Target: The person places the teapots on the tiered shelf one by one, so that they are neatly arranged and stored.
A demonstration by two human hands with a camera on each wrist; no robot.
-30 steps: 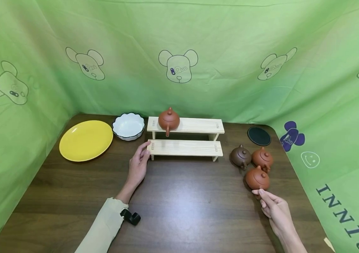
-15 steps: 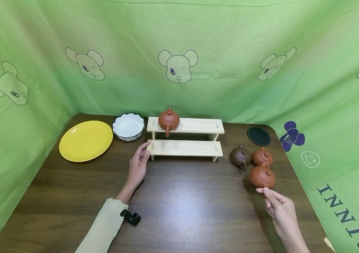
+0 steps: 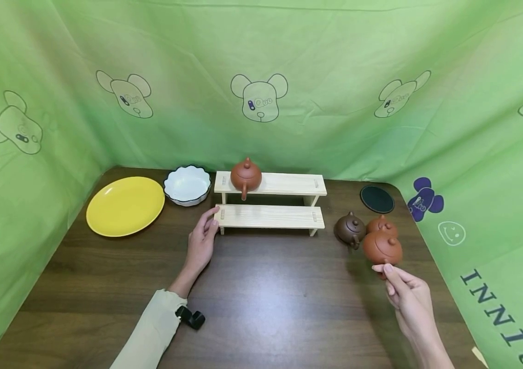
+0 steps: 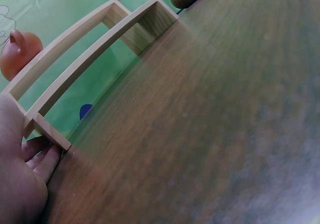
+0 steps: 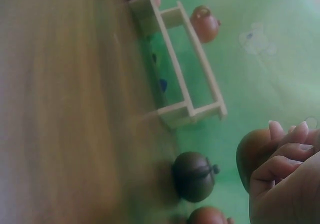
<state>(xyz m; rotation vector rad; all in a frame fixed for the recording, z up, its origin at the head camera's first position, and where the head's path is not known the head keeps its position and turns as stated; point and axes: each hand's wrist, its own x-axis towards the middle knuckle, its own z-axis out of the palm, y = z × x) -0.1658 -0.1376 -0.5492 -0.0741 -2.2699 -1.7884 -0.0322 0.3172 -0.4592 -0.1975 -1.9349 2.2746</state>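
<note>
Fingertip pinch of right hand (image 3: 412,302) on raised reddish teapot (image 3: 382,248), loose outstretched touch of left hand (image 3: 201,245) against lower shelf (image 3: 268,216).

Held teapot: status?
Right hand pinches reddish teapot, off the table. Left hand grips wooden rack. Possibly in the way: dark teapot, between teapot and rack.

A black wrist camera (image 3: 190,316) sits by the pale left sleeve (image 3: 149,330) (slightly wrinkled).

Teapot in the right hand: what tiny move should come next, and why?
Maybe carry the held teapot left toward the wooden stand: the right hand has it in the air, another reddish teapot sits on the upper board, and the left hand touches the stand.
</note>
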